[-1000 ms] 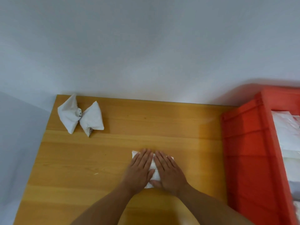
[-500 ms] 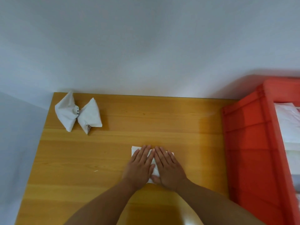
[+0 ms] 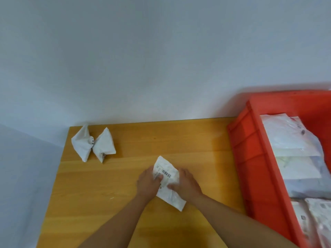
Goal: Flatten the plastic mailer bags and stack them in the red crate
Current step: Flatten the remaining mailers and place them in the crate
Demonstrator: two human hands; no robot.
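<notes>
A white plastic mailer bag (image 3: 169, 192) with a barcode label lies tilted on the wooden table (image 3: 125, 176), held between both hands. My left hand (image 3: 147, 183) grips its left edge, thumb on the label. My right hand (image 3: 186, 184) grips its right side, thumb on top of the bag. A second white mailer bag (image 3: 94, 144), twisted in the middle like a bow, lies at the table's far left corner. The red crate (image 3: 250, 158) stands at the right with several flattened white bags (image 3: 293, 158) stacked inside.
A plain grey-white wall rises behind the table. The table's left edge runs beside a lower grey surface. The crate's tall left wall stands close to my right forearm.
Both hands were pressing flat on the bag, fingers straight. Now they grip its two sides, and the bag is turned at an angle with its label showing. The view shifted right.
</notes>
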